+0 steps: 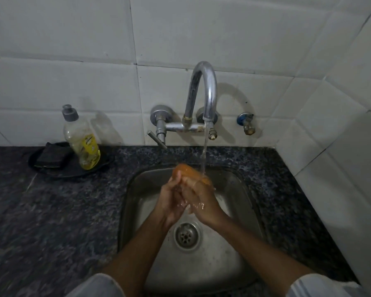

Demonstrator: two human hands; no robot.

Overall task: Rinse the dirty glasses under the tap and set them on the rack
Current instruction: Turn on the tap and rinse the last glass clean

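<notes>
Glass: orange-tinted, blurred; was held over the sink, tilted on its side, just left of the water stream.
Left hand: fingers were curled round the glass from the left side.
Right hand: fingers were wrapped over the glass from the right; water was running across its back.
Both hands: pressed together, wet, above the middle of the basin.
Tap: curved chrome spout on the tiled wall, running; stream fell to the right edge of the glass.
Drain: showed between the two forearms.
Bench: dark speckled stone around the sink.
Soap bottle: upright at the back left, yellow liquid low in it, standing on a dark tray.
Dark sponge: lay on the same tray, just left of the bottle.
Small valve: on the wall right of the tap.
</notes>
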